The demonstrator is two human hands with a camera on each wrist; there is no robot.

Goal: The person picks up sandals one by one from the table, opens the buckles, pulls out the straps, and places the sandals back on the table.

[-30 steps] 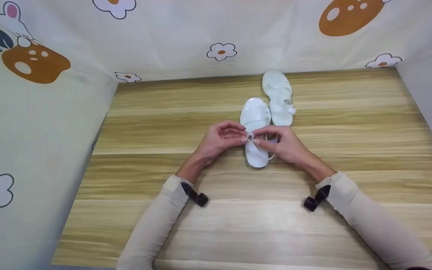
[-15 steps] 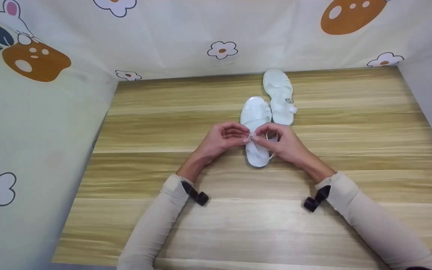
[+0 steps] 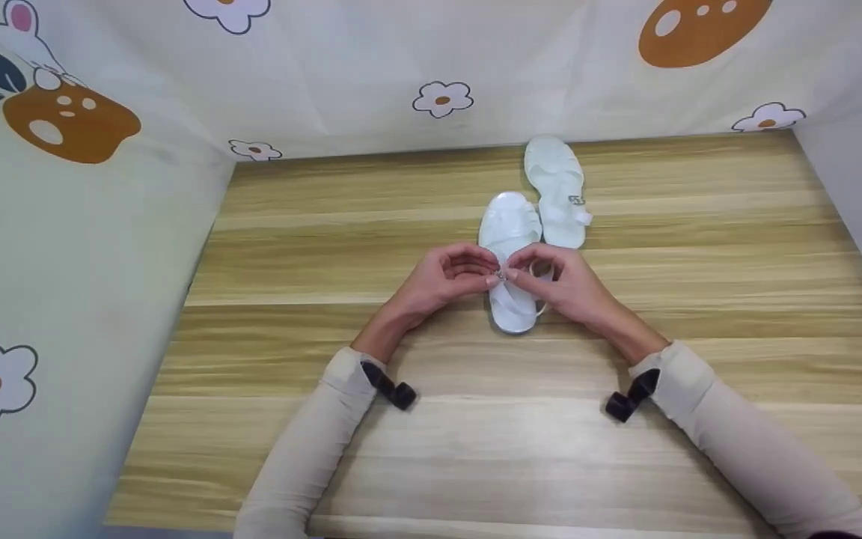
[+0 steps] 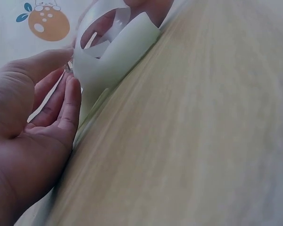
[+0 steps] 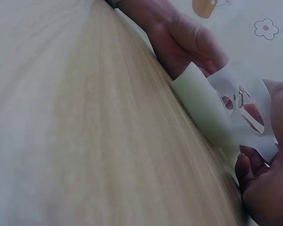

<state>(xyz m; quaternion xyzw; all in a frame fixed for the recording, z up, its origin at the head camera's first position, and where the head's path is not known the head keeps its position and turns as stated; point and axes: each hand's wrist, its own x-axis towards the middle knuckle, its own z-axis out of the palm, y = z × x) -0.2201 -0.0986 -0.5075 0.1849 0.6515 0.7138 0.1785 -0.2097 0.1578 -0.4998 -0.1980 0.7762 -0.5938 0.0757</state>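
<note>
A white sandal (image 3: 509,223) lies on the wooden table, toe away from me, its ankle strap looping up at the heel. My left hand (image 3: 442,277) pinches the small metal buckle (image 3: 500,275) between thumb and fingertips, just over the sandal's left side. From the other side my right hand (image 3: 569,284) pinches the strap (image 5: 262,103) close to that buckle. In the left wrist view the buckle shows only partly, and the strap end is hidden behind fingers. The second white sandal (image 3: 553,168) lies beyond, to the right, its own buckle (image 3: 576,200) in sight.
The wood-grain table (image 3: 311,224) stretches out around both sandals. A printed curtain (image 3: 371,75) with flowers and oranges rises along its back edge, and a similar one (image 3: 87,262) stands on the left. Black bands with cameras (image 3: 401,395) are on both wrists.
The buckle faced up plainly a second ago; now it is tilted and partly covered by fingertips. The right fingertips have shifted slightly on the strap. Both sandals stay in place.
</note>
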